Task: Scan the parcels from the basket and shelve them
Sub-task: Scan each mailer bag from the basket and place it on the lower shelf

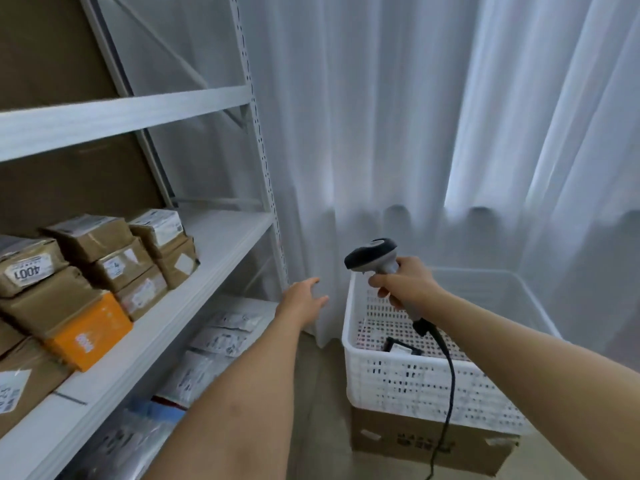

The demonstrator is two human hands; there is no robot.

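My right hand point(403, 282) grips the handle of a grey and black barcode scanner point(372, 255) above the white perforated basket point(408, 382); the scanner's black cable hangs down over the basket's front wall. A small dark parcel point(400, 348) lies in the basket near its left side. My left hand point(304, 299) is stretched forward with relaxed fingers, holding nothing, between the shelf unit and the basket. Brown cardboard parcels point(114, 261) with white labels are stacked on the white shelf point(194, 299) at left, beside an orange box point(91, 332).
The basket stands on a brown cardboard box point(429, 445) on the floor. White and clear plastic mailer bags point(221, 337) lie on the lower shelf. A white curtain point(415, 133) hangs behind everything. The shelf's upright post point(266, 188) stands just left of my left hand.
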